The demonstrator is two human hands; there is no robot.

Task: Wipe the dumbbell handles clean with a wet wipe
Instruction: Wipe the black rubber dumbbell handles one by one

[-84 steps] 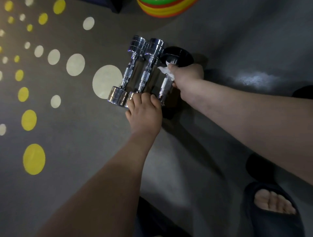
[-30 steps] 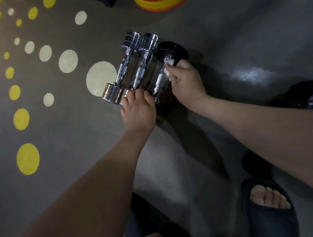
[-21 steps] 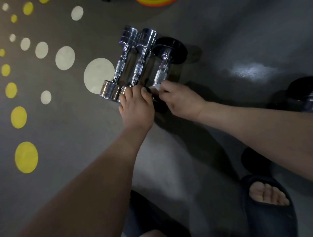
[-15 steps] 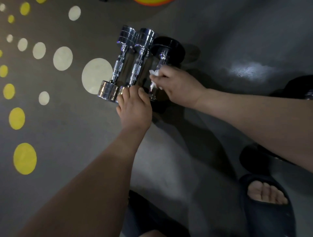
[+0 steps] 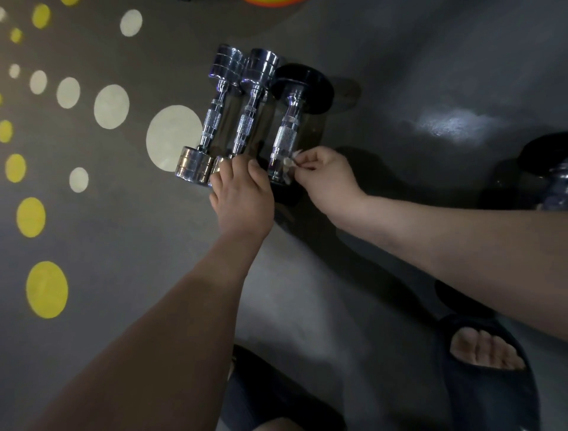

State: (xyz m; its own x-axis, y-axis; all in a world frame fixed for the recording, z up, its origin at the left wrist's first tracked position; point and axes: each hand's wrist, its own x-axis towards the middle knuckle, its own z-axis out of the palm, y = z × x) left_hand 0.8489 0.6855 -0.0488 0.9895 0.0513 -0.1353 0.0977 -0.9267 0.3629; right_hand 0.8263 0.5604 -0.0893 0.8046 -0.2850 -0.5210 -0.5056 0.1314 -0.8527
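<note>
White wipe point(image 5: 289, 163) pinched by right hand point(image 5: 326, 182), touching dumbbell handle point(image 5: 284, 142)

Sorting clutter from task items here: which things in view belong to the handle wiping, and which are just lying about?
Job: wet wipe pinched in right hand; black-ended dumbbell; middle chrome dumbbell under left hand; left chrome dumbbell.
Lying about: dark dumbbell at right edge; orange object at top edge.

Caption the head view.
Right hand pinches a wet wipe at the black-ended dumbbell's handle; left hand rests on the middle chrome dumbbell.
</note>
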